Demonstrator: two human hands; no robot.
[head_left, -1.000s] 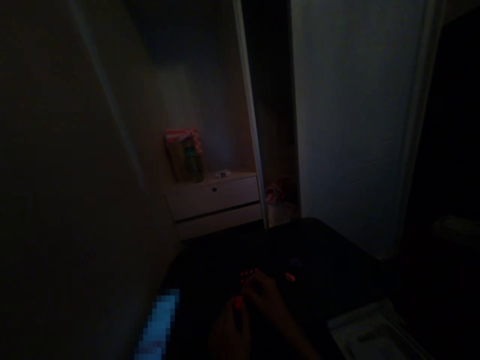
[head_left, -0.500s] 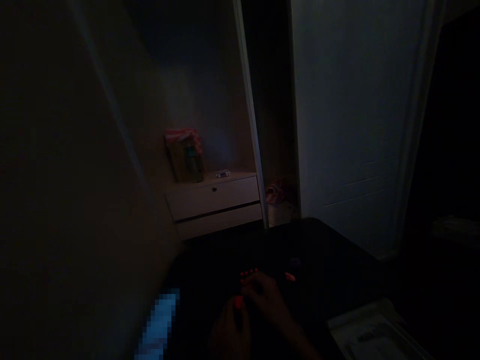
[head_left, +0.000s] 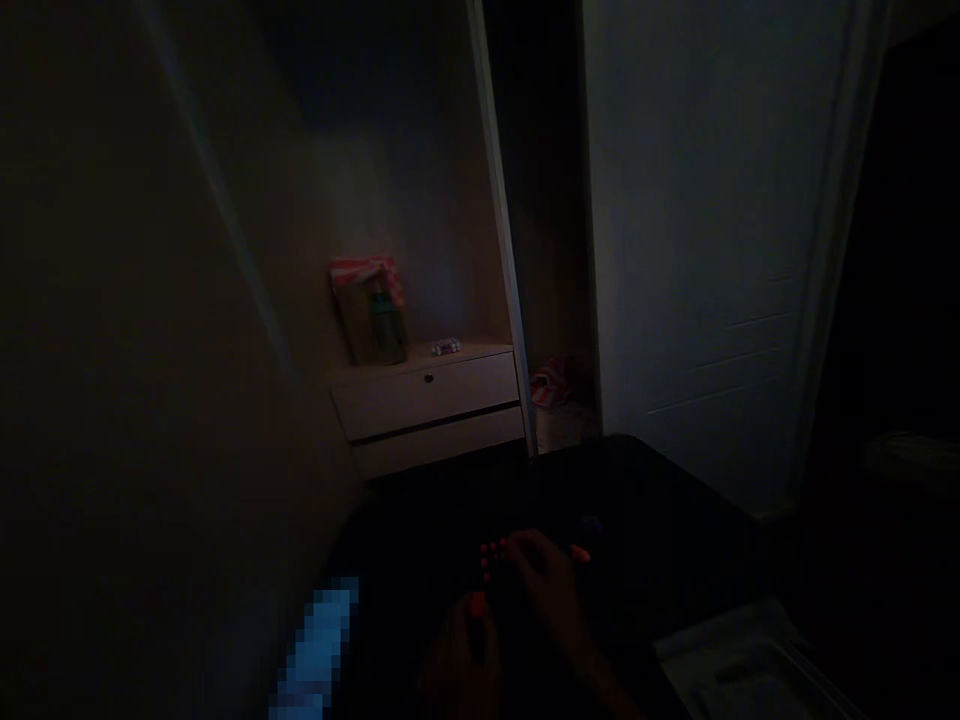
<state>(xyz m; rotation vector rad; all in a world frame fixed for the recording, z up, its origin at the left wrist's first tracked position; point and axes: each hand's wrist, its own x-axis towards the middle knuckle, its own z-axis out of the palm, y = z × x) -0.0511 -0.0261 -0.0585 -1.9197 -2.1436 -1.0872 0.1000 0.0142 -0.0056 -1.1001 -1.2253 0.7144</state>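
Note:
The picture is very dark. Near the bottom centre, my left hand (head_left: 461, 655) is closed on a small glowing red piece (head_left: 478, 604) that shows at its fingertips. My right hand (head_left: 541, 575) reaches over the black table with its fingertips pinched beside several small red dots (head_left: 485, 562); what it holds, if anything, is hidden. The dots lie in a row and a column on the table, just beyond my left hand. To the right of my right hand lies an orange-red piece (head_left: 580, 553), and a dim purplish round thing (head_left: 592, 525) is just behind it.
The black table (head_left: 630, 470) has a pale tray-like object (head_left: 750, 660) at its lower right. A pixelated blue patch (head_left: 319, 650) is at lower left. Behind stand white drawers (head_left: 435, 400) bearing a box (head_left: 356, 315), a bottle (head_left: 388, 330) and a small object (head_left: 446, 347).
My right hand has moved slightly right and away from my left hand, uncovering a red dot at the near end of the column. My left hand has stayed in place.

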